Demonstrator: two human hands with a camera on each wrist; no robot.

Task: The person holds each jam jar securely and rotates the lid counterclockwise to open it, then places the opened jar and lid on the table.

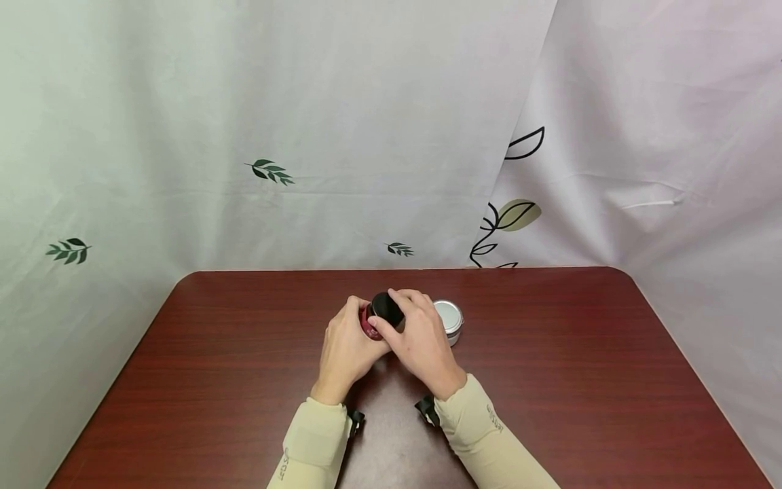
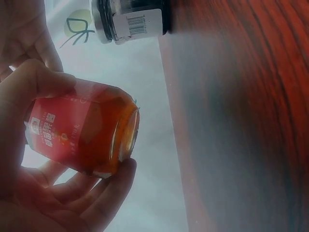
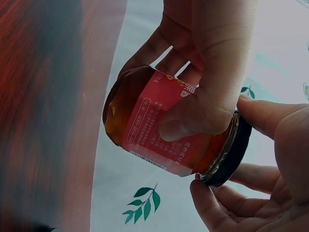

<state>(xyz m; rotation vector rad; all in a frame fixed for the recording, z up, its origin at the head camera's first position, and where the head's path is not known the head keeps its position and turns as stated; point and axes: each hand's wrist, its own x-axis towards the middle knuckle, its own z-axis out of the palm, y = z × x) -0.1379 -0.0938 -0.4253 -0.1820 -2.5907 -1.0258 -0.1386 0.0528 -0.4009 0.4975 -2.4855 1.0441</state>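
While the left hand (image 1: 347,345) grips an amber jar (image 3: 144,121), the right hand (image 1: 424,339) — holding its lid (image 1: 386,308) — partly hides another jar (image 1: 449,318).

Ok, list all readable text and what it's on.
"400-869-9…": red label of held jar; last digits unclear.
"营养成分": same label; nearby small print blurred.
Large white characters, same label: too blurred.
White label on second jar: barcode, print too small.
Left sleeve, right sleeve print: too blurred.
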